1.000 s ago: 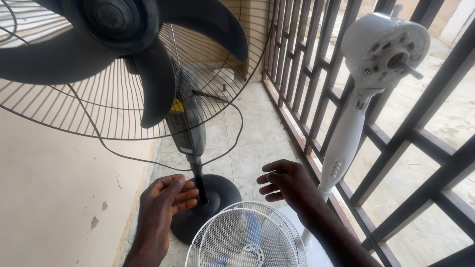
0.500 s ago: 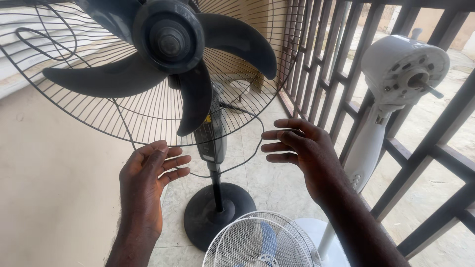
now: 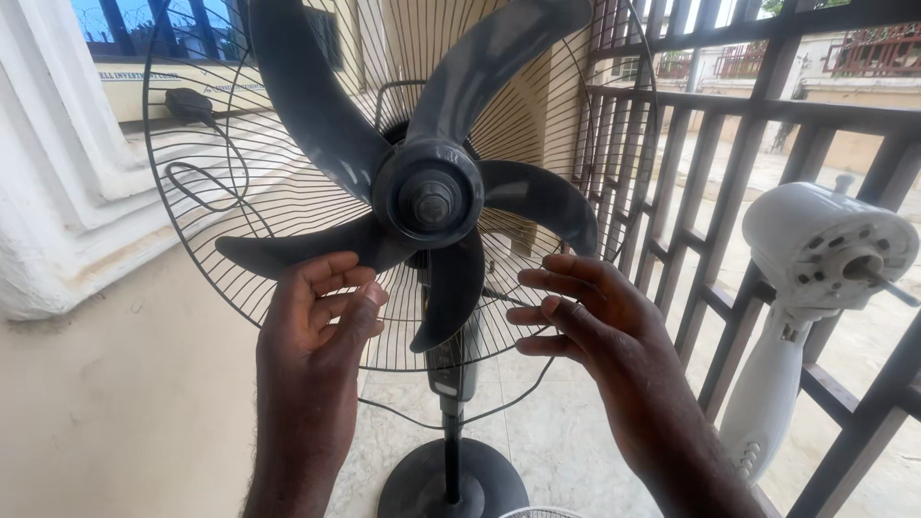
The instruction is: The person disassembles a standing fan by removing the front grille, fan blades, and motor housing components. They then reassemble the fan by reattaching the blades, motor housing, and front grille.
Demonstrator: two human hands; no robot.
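Observation:
A dark grey standing fan (image 3: 429, 201) faces me with its front guard off, blades bare against the rear wire guard (image 3: 192, 259). My left hand (image 3: 321, 312) is raised at the lower left blade, fingers curled and apart, just below it. My right hand (image 3: 585, 312) hovers open by the lower right blade, fingers spread, holding nothing. The fan's pole runs down to a round black base (image 3: 451, 484).
A white fan motor on its stand (image 3: 815, 269), without blades or guard, leans at the dark metal railing (image 3: 729, 192) on the right. A white wall and window sill (image 3: 67, 211) lie left. A black power cord and plug (image 3: 187, 105) hang behind the guard.
The view has tilted up and both hands have risen from near the fan's pole to the level of the blades. The white wire guard on the floor has nearly left the frame.

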